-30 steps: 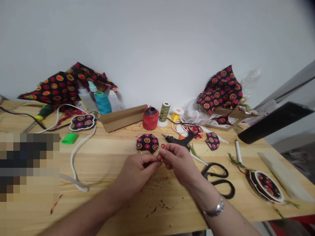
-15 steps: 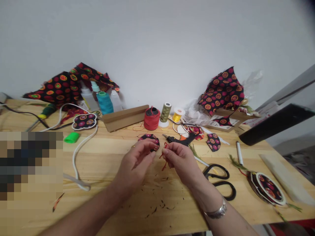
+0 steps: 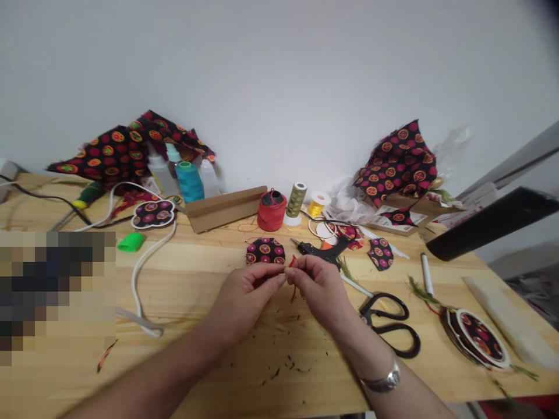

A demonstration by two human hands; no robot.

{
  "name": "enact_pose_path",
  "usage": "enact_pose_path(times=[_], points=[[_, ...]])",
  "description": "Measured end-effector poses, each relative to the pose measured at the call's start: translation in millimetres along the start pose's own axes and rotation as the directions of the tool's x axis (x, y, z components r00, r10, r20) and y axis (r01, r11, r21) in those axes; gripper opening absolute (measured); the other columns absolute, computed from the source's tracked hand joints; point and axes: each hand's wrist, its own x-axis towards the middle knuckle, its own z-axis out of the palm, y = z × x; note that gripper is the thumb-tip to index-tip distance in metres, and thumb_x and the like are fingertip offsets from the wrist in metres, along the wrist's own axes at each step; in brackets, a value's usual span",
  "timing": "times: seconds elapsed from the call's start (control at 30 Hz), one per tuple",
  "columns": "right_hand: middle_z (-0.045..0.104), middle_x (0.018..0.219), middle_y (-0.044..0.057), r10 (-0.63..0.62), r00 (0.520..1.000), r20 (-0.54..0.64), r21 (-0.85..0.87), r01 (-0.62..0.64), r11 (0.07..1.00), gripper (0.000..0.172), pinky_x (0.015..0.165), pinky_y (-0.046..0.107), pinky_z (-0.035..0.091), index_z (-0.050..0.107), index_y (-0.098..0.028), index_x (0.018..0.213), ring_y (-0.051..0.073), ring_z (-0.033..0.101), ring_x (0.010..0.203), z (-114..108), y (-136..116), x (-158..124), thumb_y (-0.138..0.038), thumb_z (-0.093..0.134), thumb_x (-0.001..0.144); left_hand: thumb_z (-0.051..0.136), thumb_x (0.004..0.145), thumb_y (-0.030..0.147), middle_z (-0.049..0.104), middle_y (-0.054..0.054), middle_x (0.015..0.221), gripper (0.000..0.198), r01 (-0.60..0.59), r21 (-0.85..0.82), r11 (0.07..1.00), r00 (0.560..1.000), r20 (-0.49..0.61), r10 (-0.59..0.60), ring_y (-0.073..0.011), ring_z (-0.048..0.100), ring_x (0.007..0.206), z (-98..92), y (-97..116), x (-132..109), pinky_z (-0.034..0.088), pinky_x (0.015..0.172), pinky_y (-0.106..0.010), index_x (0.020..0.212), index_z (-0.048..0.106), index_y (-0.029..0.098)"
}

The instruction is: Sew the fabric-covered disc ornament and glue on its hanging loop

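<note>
My right hand point(image 3: 321, 286) pinches a thin red cord point(image 3: 293, 292) between thumb and fingers, and a loop of it shows above the fingertips while an end hangs below. My left hand point(image 3: 245, 298) is closed too, its thumb and forefinger pinched at the same cord against the right fingertips. The exact spot where the left fingers grip is too small to make out. Just behind the left fingers lies a patterned fabric piece point(image 3: 265, 250). A black glue gun point(image 3: 321, 251) rests behind my right hand. Black-handled scissors point(image 3: 395, 326) lie to the right of my right wrist.
Along the wall stand a red thread spool point(image 3: 271, 212), a green thread cone point(image 3: 297, 201), a yellow spool point(image 3: 318, 203), a teal cone point(image 3: 190, 183) and a cardboard tray point(image 3: 227, 210). White cable point(image 3: 138, 279) curves at left. Round fabric-covered pieces point(image 3: 480, 337) sit at right.
My left hand has moved right, and its thumb and forefinger have closed from apart to a pinch at the red cord. My right hand keeps its hold; the view has shifted slightly.
</note>
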Motion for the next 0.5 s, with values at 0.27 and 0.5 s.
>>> enact_pose_path(times=[0.27, 0.5], points=[[0.049, 0.054, -0.005, -0.003, 1.000, -0.003, 0.021, 0.003, 1.000, 0.013, 0.046, 0.019, 0.033, 0.055, -0.016, 0.063, 0.008, 0.041, 0.048, -0.1, -1.0, 0.2, -0.025, 0.058, 0.071, 0.061, 0.071, 0.029, 0.066, 0.003, 0.062, 0.014, 0.061, -0.028, 0.998, 0.998, 0.016, -0.061, -0.0118, 0.051, 0.055, -2.0, 1.3, 0.1, 0.037, 0.055, -0.022, 0.074, 0.072, 0.020], [0.049, 0.052, -0.005, -0.044, 0.999, 0.007, -0.019, 0.044, 0.999, 0.013, 0.047, 0.019, 0.032, 0.055, -0.016, 0.060, 0.007, 0.040, 0.049, -1.0, -1.6, 0.3, -0.024, 0.060, 0.069, 0.064, 0.067, 0.028, 0.057, 0.005, 0.053, 0.012, 0.118, -0.146, 0.982, 0.993, 0.040, -0.113, -0.0087, 0.040, 0.048, -2.4, -3.4, 1.7, 0.028, 0.048, -0.021, 0.069, 0.072, 0.019]])
